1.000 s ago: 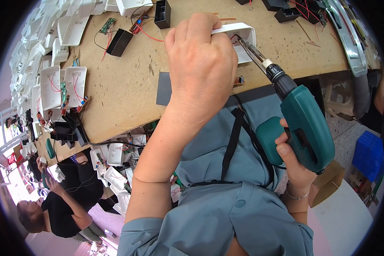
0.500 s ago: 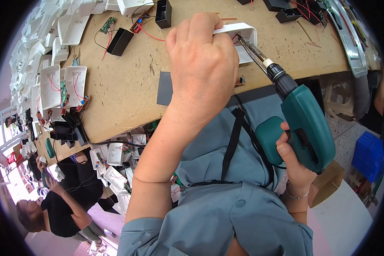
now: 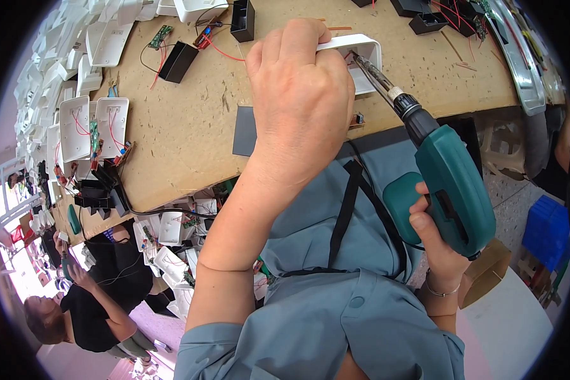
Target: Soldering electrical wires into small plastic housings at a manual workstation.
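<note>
We see the left hand (image 3: 301, 101) curled closed on the left side of a white box (image 3: 367, 50) over the table (image 3: 190, 136), near its front edge; fingertips hidden. The right hand (image 3: 438, 244) wraps the grip of a green soldering gun (image 3: 460, 183), tip inside the box. Box looks light, stiff, maybe slippery: hold by walls. Gun looks heavier, tip probably hot: grip only. Tabletop's brown, scuffed; white boxes (image 3: 57, 54) piled left, a co-worker (image 3: 98, 316) lower left.

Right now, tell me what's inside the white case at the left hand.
The metal tip of the teal tool reaches into the white case; the left hand covers its left part, hiding anything there.
</note>
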The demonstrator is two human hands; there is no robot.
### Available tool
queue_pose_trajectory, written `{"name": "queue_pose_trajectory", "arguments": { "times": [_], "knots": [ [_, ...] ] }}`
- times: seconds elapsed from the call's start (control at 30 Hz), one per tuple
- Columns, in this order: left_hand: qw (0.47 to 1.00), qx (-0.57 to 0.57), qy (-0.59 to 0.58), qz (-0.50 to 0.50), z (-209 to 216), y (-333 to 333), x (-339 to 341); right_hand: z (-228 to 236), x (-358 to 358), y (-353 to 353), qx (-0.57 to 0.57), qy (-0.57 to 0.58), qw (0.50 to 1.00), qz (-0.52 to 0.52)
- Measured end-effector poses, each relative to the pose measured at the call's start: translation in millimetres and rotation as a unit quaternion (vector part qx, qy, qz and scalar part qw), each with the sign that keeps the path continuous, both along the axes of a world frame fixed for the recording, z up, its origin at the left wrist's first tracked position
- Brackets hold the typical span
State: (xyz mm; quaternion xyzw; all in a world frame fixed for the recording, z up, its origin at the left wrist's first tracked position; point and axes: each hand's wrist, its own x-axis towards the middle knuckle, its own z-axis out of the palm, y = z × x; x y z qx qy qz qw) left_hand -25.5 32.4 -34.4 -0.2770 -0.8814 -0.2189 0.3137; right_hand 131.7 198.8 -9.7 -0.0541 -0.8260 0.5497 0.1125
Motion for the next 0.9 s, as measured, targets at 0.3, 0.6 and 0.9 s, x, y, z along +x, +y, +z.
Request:
{"name": "queue_pose_trajectory", "arguments": {
  "times": [0.3, 0.6, 0.9],
  "knots": [
    [1.0, -0.003, 0.003, 0.003, 0.5, 0.1, 0.9, 2.1, 0.3, -0.5, 0.019, 0.005, 1.0, 0.003],
    [1.0, 0.002, -0.007, 0.004, -0.2, 0.1, 0.8, -0.1, 4.5, -2.7, -0.054, -0.022, 0.998, -0.016],
    [1.0, 0.006, -0.009, 0.006, 1.4, 0.3, 0.3, 2.4, 1.4, -4.3, -0.061, -0.015, 0.998, -0.019]
  ]
}}
